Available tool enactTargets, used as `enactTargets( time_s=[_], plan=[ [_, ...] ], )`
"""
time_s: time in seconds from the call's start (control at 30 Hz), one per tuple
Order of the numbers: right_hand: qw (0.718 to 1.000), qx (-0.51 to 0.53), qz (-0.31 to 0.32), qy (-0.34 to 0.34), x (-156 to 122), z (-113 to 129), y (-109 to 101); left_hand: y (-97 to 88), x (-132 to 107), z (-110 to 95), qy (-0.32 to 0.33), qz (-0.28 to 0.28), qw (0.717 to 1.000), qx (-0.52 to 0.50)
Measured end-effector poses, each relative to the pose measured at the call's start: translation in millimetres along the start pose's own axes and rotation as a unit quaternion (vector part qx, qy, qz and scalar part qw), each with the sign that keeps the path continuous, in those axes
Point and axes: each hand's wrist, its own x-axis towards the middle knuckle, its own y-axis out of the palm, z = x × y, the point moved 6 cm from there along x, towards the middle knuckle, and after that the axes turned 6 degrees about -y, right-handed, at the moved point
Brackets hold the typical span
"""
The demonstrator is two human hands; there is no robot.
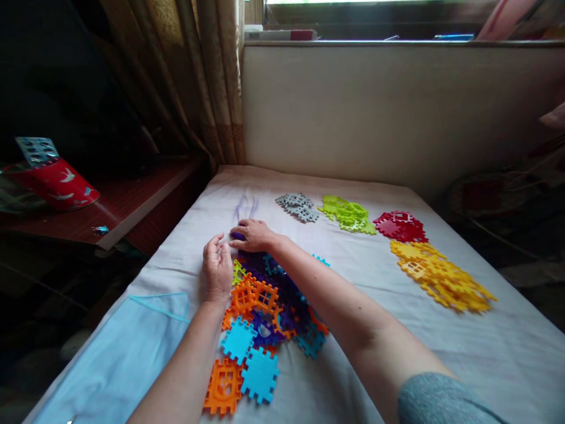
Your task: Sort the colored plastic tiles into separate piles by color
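Observation:
A mixed heap of flat plastic interlocking tiles (260,321), orange, blue and purple, lies on a white cloth-covered table (485,353) in front of me. My left hand (216,271) rests palm down at the heap's left edge, fingers curled and close together, beside a green tile. My right hand (252,234) reaches across the heap's far end, its fingers pinched on a purple tile (237,236). Beyond lie sorted piles: grey (298,206), lime green (346,214), dark red (401,227) and yellow (441,274).
A light blue cloth (119,353) hangs over the table's near left corner. To the left stands a dark wooden shelf (110,218) with a red container (57,182) and a blister pack (37,150). A curtain and a pale wall back the table.

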Motion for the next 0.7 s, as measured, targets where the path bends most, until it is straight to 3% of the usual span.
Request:
enactTargets(
  time_s=[0.1,0.3,0.43,0.5,0.6,0.7],
  plan=[
    [1.0,0.012,-0.018,-0.013,-24.4,3.0,0.0,-2.6,0.4,0.5,0.007,-0.023,1.0,0.016],
    [0.996,0.063,-0.057,-0.007,-99.0,6.6,-6.7,13.8,-5.6,-17.2,0.042,0.123,0.989,0.069],
    [0.979,0.116,-0.161,0.052,-151.5,4.4,-16.3,18.4,-10.5,-25.5,0.046,0.191,0.976,0.092],
    [0.942,0.18,-0.268,0.093,-183.1,-3.3,-25.0,20.6,-11.7,-25.4,0.033,0.202,0.975,0.086],
    [0.844,0.267,-0.445,0.137,-237.8,-19.9,-34.1,28.5,-11.7,-22.8,-0.019,0.177,0.984,0.026],
    [0.754,0.35,-0.525,0.182,-282.7,-40.8,-24.4,46.3,-12.4,-26.4,-0.07,0.14,0.982,-0.103]
  ],
)
